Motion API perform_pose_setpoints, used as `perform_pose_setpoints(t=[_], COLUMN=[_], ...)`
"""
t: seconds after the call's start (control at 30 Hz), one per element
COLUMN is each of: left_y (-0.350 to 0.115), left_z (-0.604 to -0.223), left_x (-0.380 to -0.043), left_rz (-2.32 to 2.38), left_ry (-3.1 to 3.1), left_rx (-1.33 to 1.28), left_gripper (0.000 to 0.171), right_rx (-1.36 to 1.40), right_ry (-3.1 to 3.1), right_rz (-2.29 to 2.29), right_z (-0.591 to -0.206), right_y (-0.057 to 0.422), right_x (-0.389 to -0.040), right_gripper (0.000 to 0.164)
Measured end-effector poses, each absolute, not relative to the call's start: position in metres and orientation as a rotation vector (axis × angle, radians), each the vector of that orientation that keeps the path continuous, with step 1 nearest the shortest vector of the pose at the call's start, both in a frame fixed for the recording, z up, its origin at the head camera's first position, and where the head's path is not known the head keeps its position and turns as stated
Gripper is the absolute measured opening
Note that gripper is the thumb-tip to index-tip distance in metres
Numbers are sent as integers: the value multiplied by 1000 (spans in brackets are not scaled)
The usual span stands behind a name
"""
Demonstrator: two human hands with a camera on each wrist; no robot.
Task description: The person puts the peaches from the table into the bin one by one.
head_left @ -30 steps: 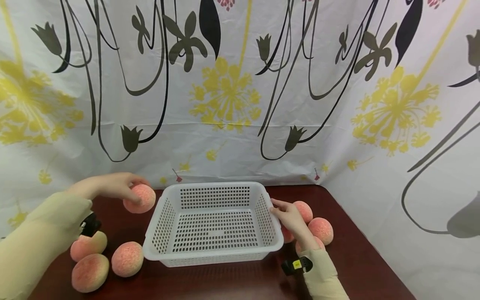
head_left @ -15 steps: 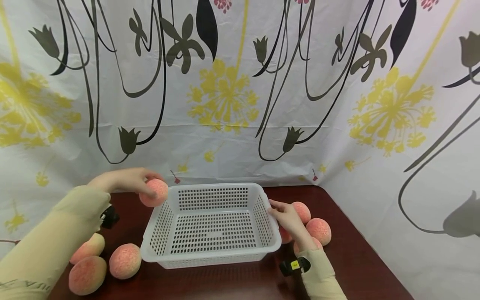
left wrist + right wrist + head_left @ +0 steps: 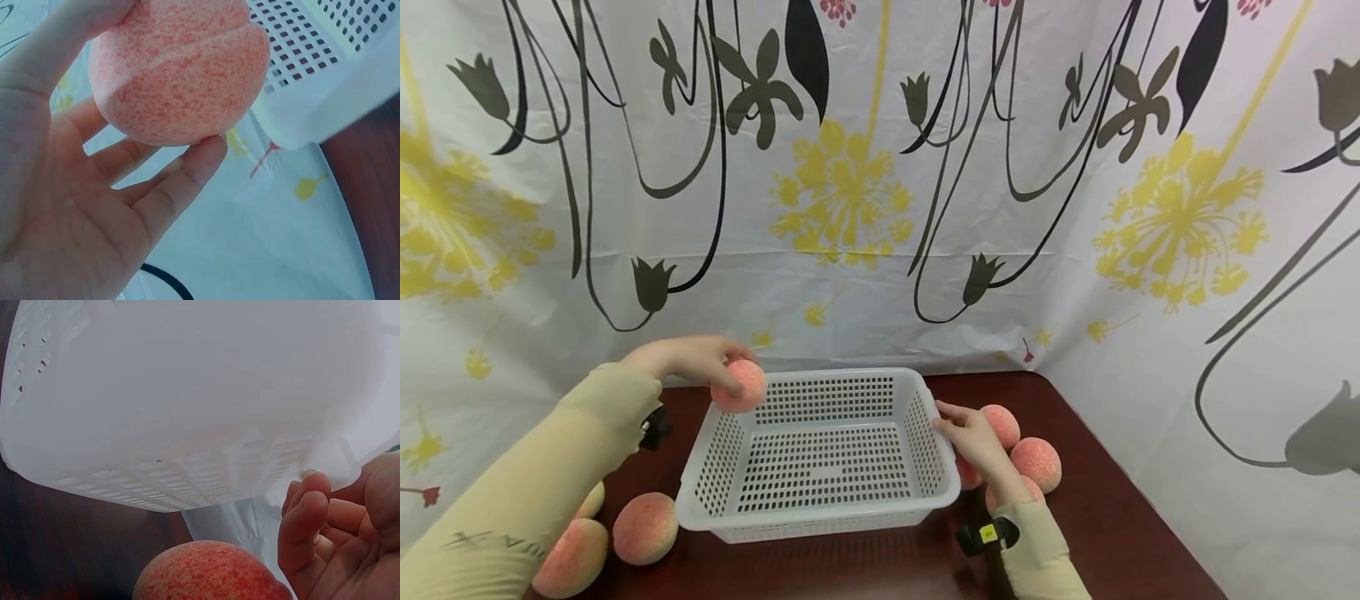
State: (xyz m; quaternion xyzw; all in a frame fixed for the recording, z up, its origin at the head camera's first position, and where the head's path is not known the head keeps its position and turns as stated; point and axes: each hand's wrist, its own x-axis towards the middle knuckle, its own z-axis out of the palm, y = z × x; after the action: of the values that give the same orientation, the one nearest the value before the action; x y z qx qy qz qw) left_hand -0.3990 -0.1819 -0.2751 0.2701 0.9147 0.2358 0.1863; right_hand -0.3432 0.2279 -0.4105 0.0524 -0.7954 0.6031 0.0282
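Observation:
My left hand [image 3: 688,357] holds a pink peach [image 3: 741,388] over the back left corner of a white plastic basket [image 3: 820,510]. In the left wrist view, thumb and fingers curve around the speckled peach [image 3: 181,75], whose crease faces the camera; the basket's perforated wall is just beyond. My right hand [image 3: 973,437] grips the basket's right rim. Seen from the right wrist, its curled fingers [image 3: 306,515] lie under the rim, with another peach [image 3: 209,575] below them. Nothing lies inside the basket.
Several peaches rest left of the basket, one peach [image 3: 645,528] close to its front corner, partly behind the left sleeve. More peaches, including one peach [image 3: 1036,464], sit by the right wrist. A floral curtain [image 3: 850,317] hangs behind the dark red table [image 3: 850,571].
My left hand has carried the peach rightward, from beside the basket to over its back left corner. The right hand has stayed on the rim.

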Motion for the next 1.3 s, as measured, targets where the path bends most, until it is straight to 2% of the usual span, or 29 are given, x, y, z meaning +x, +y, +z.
perform_pose_setpoints(t=[0.37, 0.77, 1.3], left_y=[-148, -108, -54], left_z=[-295, -306, -331], left_x=[-411, -431, -442], left_rz=[776, 512, 450], left_ry=[2484, 2573, 2607], left_rx=[756, 909, 984], left_gripper=[53, 54, 51], right_rx=[161, 179, 190], right_ry=[-2477, -2465, -2477], right_rz=[1805, 1784, 1746], right_z=[-412, -412, -412], right_y=[227, 230, 231], right_x=[-344, -346, -344], right_gripper=[42, 42, 43])
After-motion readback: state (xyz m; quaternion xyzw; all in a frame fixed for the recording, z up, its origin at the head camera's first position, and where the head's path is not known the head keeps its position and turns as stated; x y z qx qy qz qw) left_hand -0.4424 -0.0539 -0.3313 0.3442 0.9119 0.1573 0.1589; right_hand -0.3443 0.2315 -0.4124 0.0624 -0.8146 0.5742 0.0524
